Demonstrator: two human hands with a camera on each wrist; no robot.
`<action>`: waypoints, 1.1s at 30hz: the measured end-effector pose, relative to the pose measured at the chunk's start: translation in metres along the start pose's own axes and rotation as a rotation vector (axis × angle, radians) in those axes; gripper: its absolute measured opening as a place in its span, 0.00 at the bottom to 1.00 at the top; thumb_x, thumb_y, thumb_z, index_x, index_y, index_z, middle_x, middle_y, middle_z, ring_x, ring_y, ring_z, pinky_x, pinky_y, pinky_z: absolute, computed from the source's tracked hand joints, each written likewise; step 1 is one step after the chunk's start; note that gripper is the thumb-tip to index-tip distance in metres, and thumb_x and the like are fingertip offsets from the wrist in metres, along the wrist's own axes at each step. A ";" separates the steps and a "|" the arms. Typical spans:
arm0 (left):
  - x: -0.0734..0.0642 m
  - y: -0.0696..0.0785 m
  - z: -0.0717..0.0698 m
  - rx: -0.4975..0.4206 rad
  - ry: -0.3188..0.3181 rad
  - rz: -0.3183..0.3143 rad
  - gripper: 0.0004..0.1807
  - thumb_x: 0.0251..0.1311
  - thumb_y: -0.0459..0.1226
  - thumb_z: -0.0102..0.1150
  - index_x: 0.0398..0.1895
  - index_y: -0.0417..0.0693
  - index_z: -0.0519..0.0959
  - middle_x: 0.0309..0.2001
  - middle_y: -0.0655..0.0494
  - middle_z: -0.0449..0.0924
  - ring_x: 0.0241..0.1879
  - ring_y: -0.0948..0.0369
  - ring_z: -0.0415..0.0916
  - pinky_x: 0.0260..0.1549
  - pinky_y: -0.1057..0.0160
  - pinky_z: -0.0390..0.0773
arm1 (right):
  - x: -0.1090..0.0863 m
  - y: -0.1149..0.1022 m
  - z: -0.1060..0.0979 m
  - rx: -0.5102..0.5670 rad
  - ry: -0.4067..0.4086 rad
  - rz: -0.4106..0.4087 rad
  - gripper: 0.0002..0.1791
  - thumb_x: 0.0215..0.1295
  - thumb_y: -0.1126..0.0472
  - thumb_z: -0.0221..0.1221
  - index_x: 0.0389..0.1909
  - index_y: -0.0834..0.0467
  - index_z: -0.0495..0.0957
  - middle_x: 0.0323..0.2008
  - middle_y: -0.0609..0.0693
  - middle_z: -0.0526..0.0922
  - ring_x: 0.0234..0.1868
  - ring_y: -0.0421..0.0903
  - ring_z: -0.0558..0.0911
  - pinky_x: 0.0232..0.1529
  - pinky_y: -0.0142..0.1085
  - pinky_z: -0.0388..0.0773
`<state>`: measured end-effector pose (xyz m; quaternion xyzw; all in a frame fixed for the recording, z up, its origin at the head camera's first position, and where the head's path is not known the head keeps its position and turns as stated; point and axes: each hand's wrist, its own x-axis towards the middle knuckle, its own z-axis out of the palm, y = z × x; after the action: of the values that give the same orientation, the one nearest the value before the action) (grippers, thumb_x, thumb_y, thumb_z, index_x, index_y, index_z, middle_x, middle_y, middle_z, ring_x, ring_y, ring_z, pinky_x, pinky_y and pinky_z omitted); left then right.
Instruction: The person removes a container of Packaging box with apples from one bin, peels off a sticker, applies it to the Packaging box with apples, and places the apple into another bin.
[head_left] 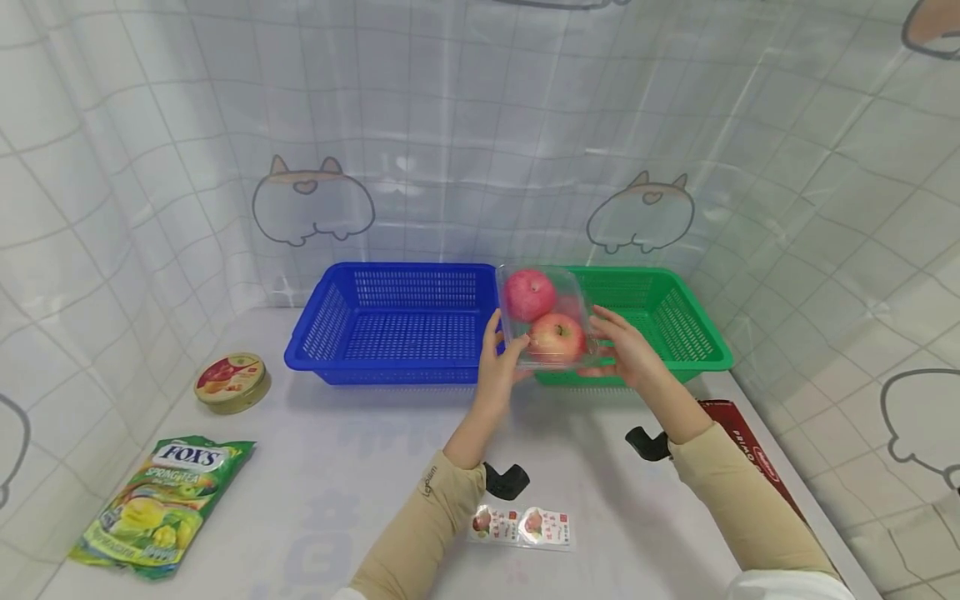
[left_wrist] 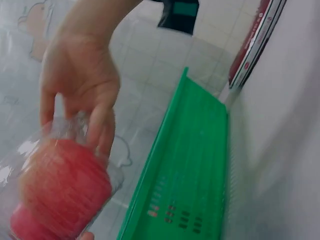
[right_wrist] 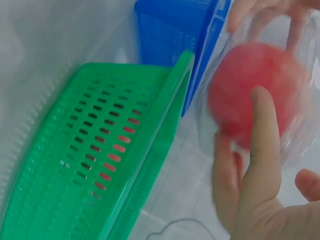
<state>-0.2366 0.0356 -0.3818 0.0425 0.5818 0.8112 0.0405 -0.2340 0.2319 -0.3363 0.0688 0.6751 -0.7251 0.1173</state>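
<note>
A clear plastic box (head_left: 512, 332) with two red apples (head_left: 530, 295) inside is held up in front of the baskets, tilted toward me. My left hand (head_left: 501, 371) grips its left near corner, thumb on the front face and fingers at the side. At the right side, my right hand (head_left: 626, 350) touches the box with spread fingers. The right wrist view shows a straight finger (right_wrist: 265, 135) against the plastic over an apple (right_wrist: 257, 92). Behind the box, the green basket (head_left: 712, 354) and blue basket (head_left: 405, 375) stand side by side.
On the left lie a round tin (head_left: 232, 383) and a green Fox's candy bag (head_left: 165, 504). A sheet with two stickers (head_left: 521, 527) lies near the front. A dark red box (head_left: 742, 442) lies at the right edge, partly behind my forearm. A patterned curtain (head_left: 465, 167) surrounds the table.
</note>
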 end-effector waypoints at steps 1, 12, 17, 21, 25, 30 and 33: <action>0.000 0.001 -0.004 0.004 -0.001 -0.008 0.38 0.58 0.41 0.53 0.71 0.64 0.50 0.67 0.45 0.50 0.58 0.47 0.67 0.47 0.46 0.74 | 0.000 0.000 -0.001 -0.013 -0.007 -0.004 0.36 0.71 0.50 0.44 0.73 0.49 0.39 0.69 0.62 0.47 0.66 0.62 0.55 0.44 0.50 0.77; -0.001 0.019 -0.042 0.146 -0.028 -0.011 0.33 0.58 0.45 0.47 0.69 0.61 0.57 0.56 0.44 0.67 0.48 0.49 0.73 0.38 0.52 0.80 | 0.005 -0.002 -0.009 -0.132 -0.046 -0.080 0.40 0.69 0.42 0.41 0.73 0.51 0.32 0.70 0.64 0.48 0.67 0.62 0.55 0.56 0.58 0.65; -0.002 0.028 -0.059 0.242 -0.066 -0.039 0.35 0.55 0.47 0.45 0.70 0.63 0.54 0.58 0.43 0.67 0.45 0.52 0.71 0.43 0.49 0.77 | 0.011 -0.001 -0.011 -0.165 -0.106 -0.089 0.40 0.69 0.41 0.40 0.73 0.51 0.34 0.71 0.62 0.42 0.69 0.62 0.50 0.56 0.57 0.65; -0.002 0.033 -0.072 0.270 -0.142 -0.075 0.37 0.54 0.48 0.43 0.71 0.63 0.49 0.58 0.42 0.70 0.44 0.53 0.71 0.46 0.44 0.72 | 0.016 0.001 -0.010 -0.154 -0.205 -0.088 0.37 0.70 0.43 0.38 0.73 0.51 0.36 0.71 0.61 0.40 0.69 0.63 0.50 0.56 0.60 0.64; -0.001 0.037 -0.083 0.260 -0.244 -0.120 0.38 0.55 0.48 0.40 0.72 0.60 0.46 0.59 0.40 0.70 0.45 0.48 0.73 0.47 0.43 0.70 | 0.020 0.003 -0.007 -0.162 -0.318 -0.061 0.35 0.71 0.45 0.37 0.73 0.51 0.37 0.72 0.58 0.41 0.69 0.62 0.49 0.56 0.61 0.63; 0.001 0.039 -0.096 0.247 -0.356 -0.169 0.38 0.56 0.48 0.38 0.72 0.60 0.44 0.61 0.37 0.66 0.56 0.40 0.67 0.49 0.40 0.68 | 0.022 0.005 -0.002 -0.177 -0.451 -0.012 0.35 0.71 0.48 0.39 0.73 0.48 0.37 0.73 0.53 0.37 0.68 0.64 0.51 0.56 0.57 0.65; 0.001 0.040 -0.101 0.246 -0.404 -0.187 0.38 0.57 0.48 0.37 0.72 0.60 0.43 0.62 0.36 0.64 0.60 0.37 0.62 0.50 0.38 0.66 | 0.021 0.008 0.002 -0.153 -0.500 0.012 0.34 0.70 0.52 0.41 0.73 0.45 0.37 0.72 0.53 0.39 0.65 0.61 0.58 0.53 0.51 0.70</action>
<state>-0.2499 -0.0723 -0.3758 0.1545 0.6575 0.7022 0.2254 -0.2522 0.2281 -0.3493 -0.1178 0.6777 -0.6655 0.2897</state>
